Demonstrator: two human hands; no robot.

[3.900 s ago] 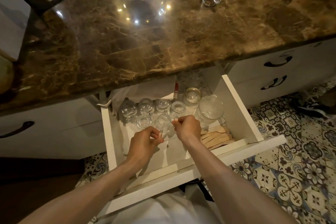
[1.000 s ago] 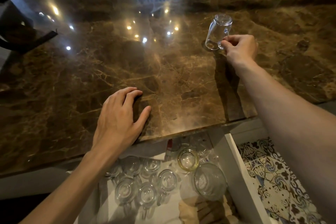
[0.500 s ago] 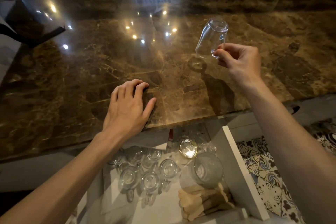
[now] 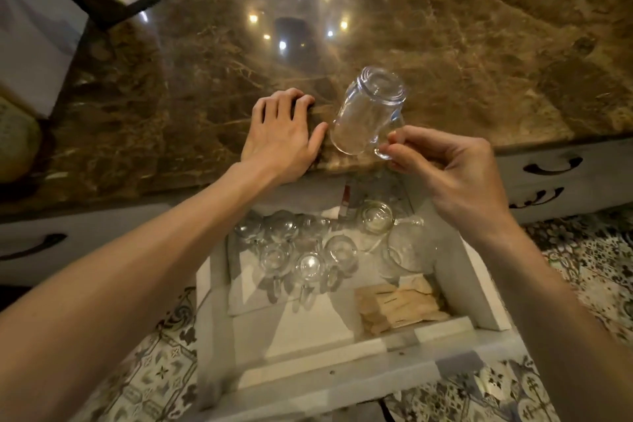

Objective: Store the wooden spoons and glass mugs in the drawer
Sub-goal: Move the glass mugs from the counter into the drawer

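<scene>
Over counter point(image 4: 479, 62) edge, glass mug point(image 4: 368, 113) pinched in right hand point(image 4: 455, 178) grip, left hand point(image 4: 281, 137) flat

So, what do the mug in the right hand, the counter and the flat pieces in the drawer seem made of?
The mug looks like clear glass: see-through, with bright glints. The counter seems polished brown stone, perhaps marble: veined, mirroring lamps. The flat pieces look like pale matte wood, though blurred.

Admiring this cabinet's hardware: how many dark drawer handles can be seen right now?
3: the left handle beside the open drawer; the upper right handle and lower right handle, one above the other. The open drawer's own may be hidden.
</scene>
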